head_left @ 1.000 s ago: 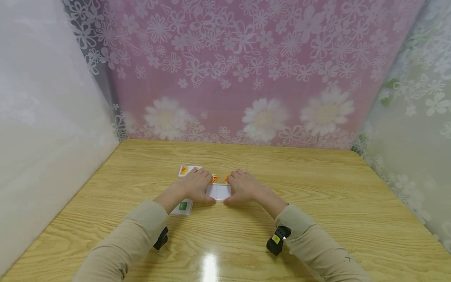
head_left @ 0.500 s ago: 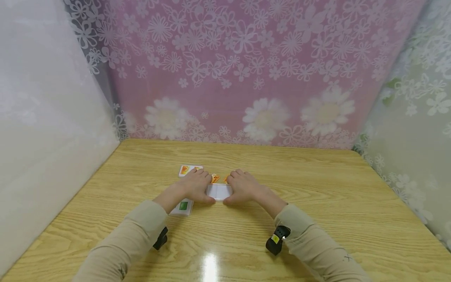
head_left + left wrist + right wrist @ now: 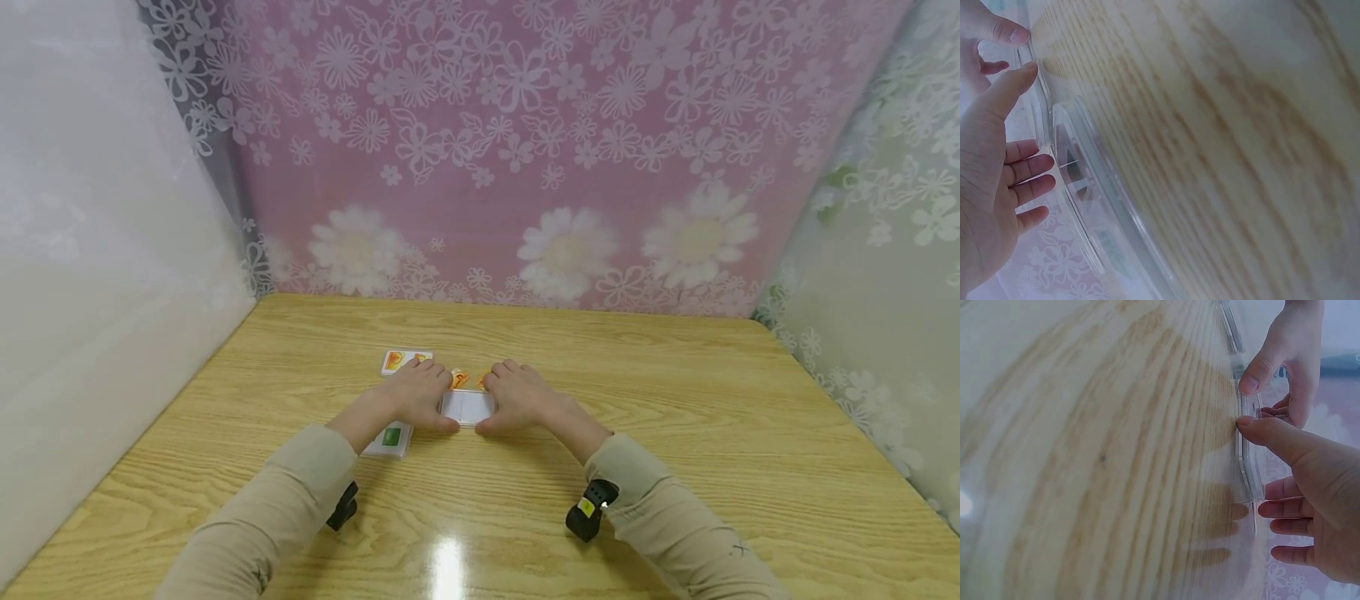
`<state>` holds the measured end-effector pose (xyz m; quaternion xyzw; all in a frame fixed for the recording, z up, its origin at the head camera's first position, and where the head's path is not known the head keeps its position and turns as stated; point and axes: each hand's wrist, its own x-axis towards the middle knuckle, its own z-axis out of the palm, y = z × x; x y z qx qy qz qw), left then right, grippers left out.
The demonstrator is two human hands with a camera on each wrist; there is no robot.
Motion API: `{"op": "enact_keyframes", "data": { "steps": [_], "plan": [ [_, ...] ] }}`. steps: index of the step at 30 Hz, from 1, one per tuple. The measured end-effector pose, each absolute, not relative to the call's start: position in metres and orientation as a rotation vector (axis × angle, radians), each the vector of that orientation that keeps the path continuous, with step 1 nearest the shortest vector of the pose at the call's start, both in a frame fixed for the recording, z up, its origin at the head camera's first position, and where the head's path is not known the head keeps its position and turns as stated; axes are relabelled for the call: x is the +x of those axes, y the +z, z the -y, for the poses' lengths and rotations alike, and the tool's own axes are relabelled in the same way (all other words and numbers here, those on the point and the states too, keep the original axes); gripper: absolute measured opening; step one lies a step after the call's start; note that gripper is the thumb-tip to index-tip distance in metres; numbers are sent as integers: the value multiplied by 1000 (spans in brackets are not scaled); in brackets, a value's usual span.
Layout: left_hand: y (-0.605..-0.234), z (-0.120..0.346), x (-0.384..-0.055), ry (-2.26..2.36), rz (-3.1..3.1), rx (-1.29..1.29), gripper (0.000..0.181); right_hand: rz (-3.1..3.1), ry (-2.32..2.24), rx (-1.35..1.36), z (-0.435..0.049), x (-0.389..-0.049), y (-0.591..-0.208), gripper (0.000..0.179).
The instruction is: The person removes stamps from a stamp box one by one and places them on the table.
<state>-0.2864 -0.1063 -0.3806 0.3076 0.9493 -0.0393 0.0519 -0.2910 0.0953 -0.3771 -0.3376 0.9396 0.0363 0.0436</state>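
Note:
A flat clear plastic case (image 3: 468, 408) with a white inside lies on the wooden table between the hands. The left hand (image 3: 420, 395) holds its left end, the thumb at the near edge and the fingers at the far side. At the opposite end the right hand (image 3: 517, 397) grips it the same way. In the right wrist view both thumbs lie along the case's near edge (image 3: 1246, 469). Just beyond the case, an orange printed piece (image 3: 459, 379) is partly hidden by the fingers.
Behind the left hand lies a white card or case with orange pictures (image 3: 395, 362). Nearer, partly under the left wrist, is another clear case with a green picture (image 3: 391, 437). A floral curtain (image 3: 480, 167) stands behind the wooden table (image 3: 675, 433).

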Motion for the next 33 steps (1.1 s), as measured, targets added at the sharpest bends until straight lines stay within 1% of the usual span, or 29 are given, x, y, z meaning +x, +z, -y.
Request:
{"op": "enact_keyframes", "data": {
  "steps": [7, 20, 33],
  "plan": [
    [-380, 106, -286, -133, -2891, 950, 75, -2876, 116, -1034, -95, -291, -377, 68],
    [-378, 107, -284, -168, -2893, 975, 76, -2880, 91, -1069, -97, -290, -377, 70],
    [-378, 107, -285, -107, -2874, 999, 68, -2862, 46, -1038, -96, -291, -375, 72]
  ]
}}
